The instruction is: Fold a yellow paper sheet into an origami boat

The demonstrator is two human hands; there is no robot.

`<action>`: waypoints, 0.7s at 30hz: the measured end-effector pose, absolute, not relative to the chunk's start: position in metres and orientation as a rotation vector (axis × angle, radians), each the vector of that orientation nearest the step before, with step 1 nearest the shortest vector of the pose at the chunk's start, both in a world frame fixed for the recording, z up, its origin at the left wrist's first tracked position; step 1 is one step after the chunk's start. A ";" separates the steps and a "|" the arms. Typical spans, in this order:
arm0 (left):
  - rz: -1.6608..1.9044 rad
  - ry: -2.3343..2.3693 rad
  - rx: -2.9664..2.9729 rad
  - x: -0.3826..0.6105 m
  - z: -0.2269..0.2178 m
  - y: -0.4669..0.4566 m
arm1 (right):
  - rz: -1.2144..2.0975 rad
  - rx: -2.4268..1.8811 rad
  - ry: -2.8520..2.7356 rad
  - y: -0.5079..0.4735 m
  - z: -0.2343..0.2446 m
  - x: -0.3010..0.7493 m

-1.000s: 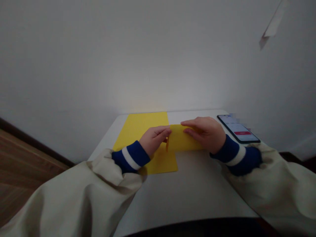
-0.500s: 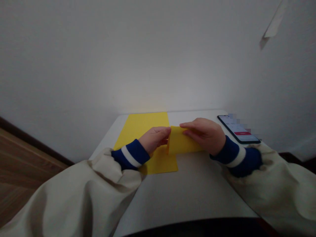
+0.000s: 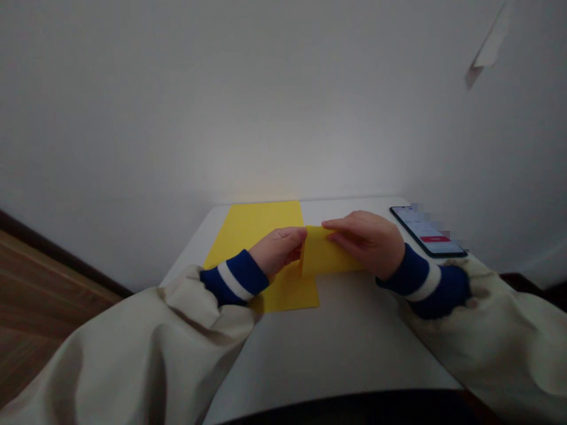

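Yellow folded paper [image 3: 328, 257] pinched at its left edge by left hand [image 3: 279, 251], right hand [image 3: 367, 242] fingers pressed flat on it, over yellow sheet [image 3: 257, 227], phone [image 3: 427, 230] at right

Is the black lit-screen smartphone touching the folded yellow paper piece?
No, the black smartphone lies apart on the white table, beyond the right hand that pinches the folded yellow paper piece.

A phone [image 3: 427, 231] with bright screen at the far right corner of the white table [image 3: 345, 336], a plain grey-white wall [image 3: 266, 106] behind, wooden floor [image 3: 39, 283] on the left.

Bare room: white table [image 3: 345, 342], wood floor [image 3: 35, 295]
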State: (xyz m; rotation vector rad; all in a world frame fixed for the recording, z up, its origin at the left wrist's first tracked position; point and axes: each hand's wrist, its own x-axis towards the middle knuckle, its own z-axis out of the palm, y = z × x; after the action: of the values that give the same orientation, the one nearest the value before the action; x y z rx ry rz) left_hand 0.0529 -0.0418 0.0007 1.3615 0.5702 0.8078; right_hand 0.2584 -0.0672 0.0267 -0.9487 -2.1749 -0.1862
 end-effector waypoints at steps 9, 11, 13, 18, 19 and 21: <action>0.964 0.840 2.171 0.053 0.015 -0.051 | -0.255 -0.949 -2.178 -0.069 0.029 0.257; 1.005 0.831 2.228 0.054 0.016 -0.052 | -0.272 -0.951 -2.186 -0.068 0.029 0.258; 1.032 0.835 2.255 0.053 0.015 -0.052 | -0.280 -0.946 -2.191 -0.066 0.028 0.260; 1.055 1.016 2.210 0.050 0.014 -0.053 | -0.310 -1.019 -2.136 -0.058 0.024 0.266; 1.066 1.039 2.199 0.049 0.014 -0.053 | -0.297 -1.025 -2.118 -0.057 0.023 0.266; 1.128 1.042 2.198 0.048 0.013 -0.054 | -0.235 -1.008 -2.085 -0.056 0.021 0.265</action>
State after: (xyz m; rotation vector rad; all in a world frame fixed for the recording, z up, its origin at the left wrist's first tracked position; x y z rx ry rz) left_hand 0.0481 -0.0538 0.0131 2.1975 1.0424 1.1280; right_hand 0.2652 -0.0563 0.0215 -1.0076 -2.0846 -0.2346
